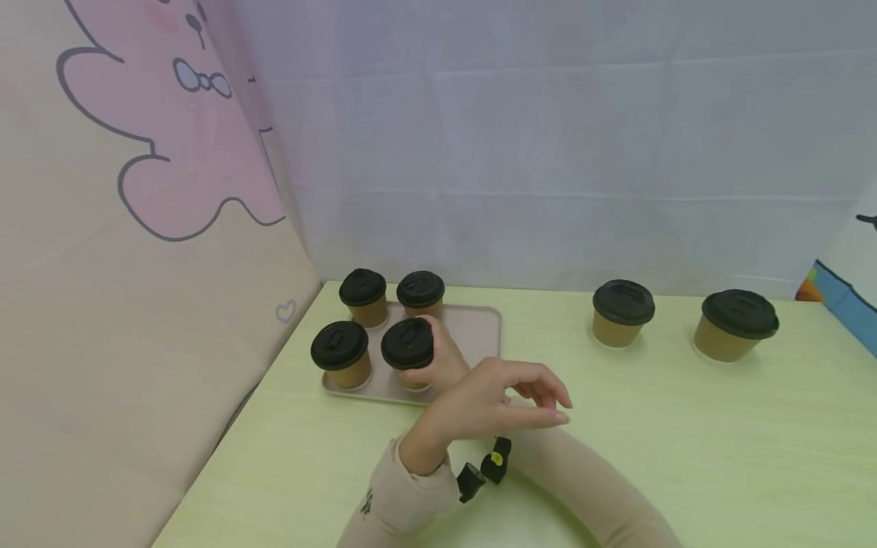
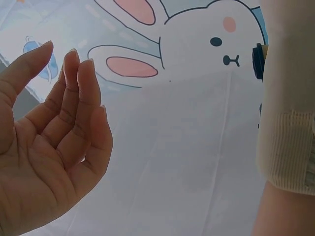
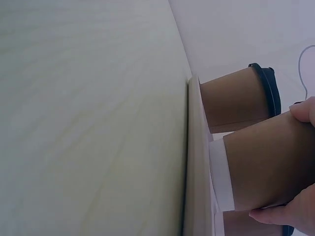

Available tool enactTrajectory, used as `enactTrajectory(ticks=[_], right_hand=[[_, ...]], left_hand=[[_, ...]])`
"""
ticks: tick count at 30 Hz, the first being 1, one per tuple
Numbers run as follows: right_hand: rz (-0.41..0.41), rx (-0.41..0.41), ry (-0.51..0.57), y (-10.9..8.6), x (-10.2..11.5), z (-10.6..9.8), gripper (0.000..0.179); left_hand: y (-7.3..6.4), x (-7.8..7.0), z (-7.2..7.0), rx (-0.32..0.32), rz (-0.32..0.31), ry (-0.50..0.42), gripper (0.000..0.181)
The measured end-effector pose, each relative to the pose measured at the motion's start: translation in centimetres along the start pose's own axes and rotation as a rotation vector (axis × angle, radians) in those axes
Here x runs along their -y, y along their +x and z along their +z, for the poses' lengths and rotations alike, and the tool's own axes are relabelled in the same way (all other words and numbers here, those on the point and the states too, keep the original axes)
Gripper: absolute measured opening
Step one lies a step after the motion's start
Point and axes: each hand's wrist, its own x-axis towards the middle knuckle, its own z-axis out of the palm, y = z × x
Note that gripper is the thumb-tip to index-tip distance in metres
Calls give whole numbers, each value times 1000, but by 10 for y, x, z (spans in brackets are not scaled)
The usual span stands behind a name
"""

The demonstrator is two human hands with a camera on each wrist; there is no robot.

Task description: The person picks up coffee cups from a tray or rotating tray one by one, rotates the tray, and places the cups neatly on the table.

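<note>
My right hand grips a brown paper cup with a black lid at the front of a beige tray. In the right wrist view, its thumb and fingers hold that cup from both sides near the lid; the base is at the tray surface, and contact is hard to tell. My left arm crosses over the right one. Its hand hovers right of the tray with loosely bent fingers and nothing in them; the left wrist view shows the bare palm.
Three more lidded cups stand on the tray: front left, back left and back right. Two others, a smaller cup and a wider cup, stand on the yellow-green table at right. Cloth walls enclose it.
</note>
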Motion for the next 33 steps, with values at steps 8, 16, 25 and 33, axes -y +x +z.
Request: enactTrajectory(ticks=[8, 16, 25, 33], right_hand=[[-65, -43, -31, 0, 1, -15, 89], [-41, -83, -32, 0, 0, -34, 86], [-64, -123, -25, -6, -2, -55, 86], [-79, -160, -40, -9, -9, -70, 84]], left_hand=[[-1, -1, 1, -3, -30, -25, 14], [-1, 1, 1, 14, -73, -59, 14], [1, 4, 0, 25, 10, -47, 15], [5, 6, 2, 20, 107, 10, 13]])
